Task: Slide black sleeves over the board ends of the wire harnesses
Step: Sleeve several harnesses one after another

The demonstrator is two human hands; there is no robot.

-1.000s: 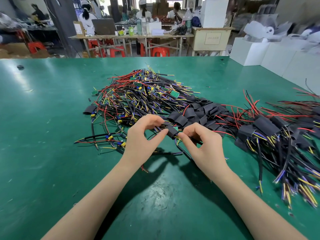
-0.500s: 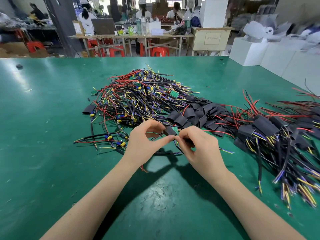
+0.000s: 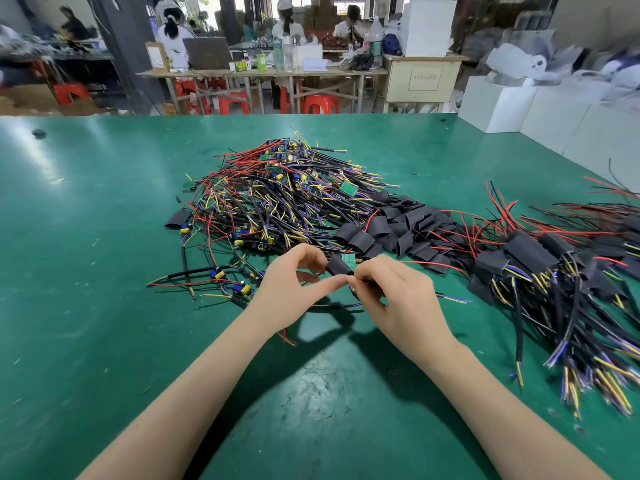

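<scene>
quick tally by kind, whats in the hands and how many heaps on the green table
left hand: 1
right hand: 1
black sleeve held: 1
wire harness held: 1
heap of bare harnesses: 1
heap of loose sleeves: 1
heap of sleeved harnesses: 1
total: 7

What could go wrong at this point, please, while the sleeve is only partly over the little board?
1. The green board pokes out of the black sleeve pinched by the left hand and right hand; its corners might snag or leave it partly bare.
2. The harness's wires trail toward the unsleeved pile, so a pull could drag neighbours.
3. Loose sleeves lie beside the finished harnesses; the two could get mixed.
</scene>
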